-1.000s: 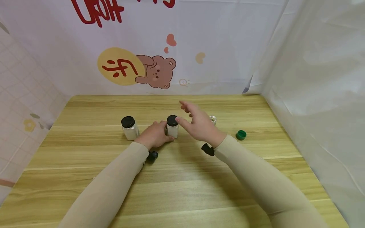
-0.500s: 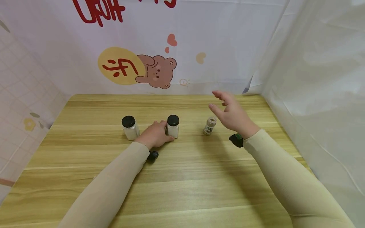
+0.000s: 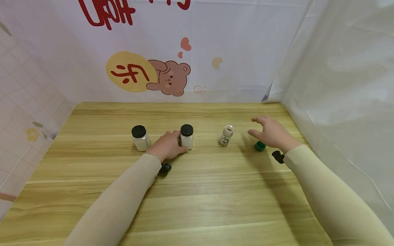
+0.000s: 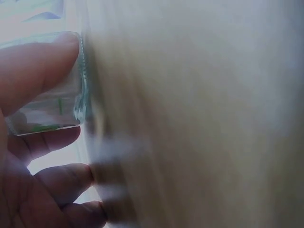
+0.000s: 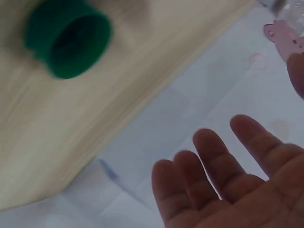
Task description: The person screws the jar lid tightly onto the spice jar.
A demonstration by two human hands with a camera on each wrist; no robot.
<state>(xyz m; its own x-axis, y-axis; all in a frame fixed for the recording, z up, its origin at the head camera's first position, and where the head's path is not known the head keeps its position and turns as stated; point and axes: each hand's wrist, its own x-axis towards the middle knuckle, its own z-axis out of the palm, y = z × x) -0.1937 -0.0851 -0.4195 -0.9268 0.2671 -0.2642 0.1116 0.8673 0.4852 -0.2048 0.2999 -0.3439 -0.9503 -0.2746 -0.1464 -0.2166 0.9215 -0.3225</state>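
My left hand holds a square glass jar with a black lid and white contents, standing on the table. In the left wrist view, the thumb lies along one side of the clear glass and a finger along the other. Over at the right, my right hand hovers with spread fingers close to a green cap, holding nothing. The right wrist view shows that cap hollow side visible, apart from the fingers. Between the hands stands a small uncapped bottle with a printed label.
Another black-lidded jar of white contents stands just left of my left hand. The wooden table ends at a white sheet behind, printed with a bear, and at a pale sheet on the right.
My right hand has moved right, from beside the held jar's lid, past the small bottle and then lower toward the green cap. The left hand and its jar have stayed put.
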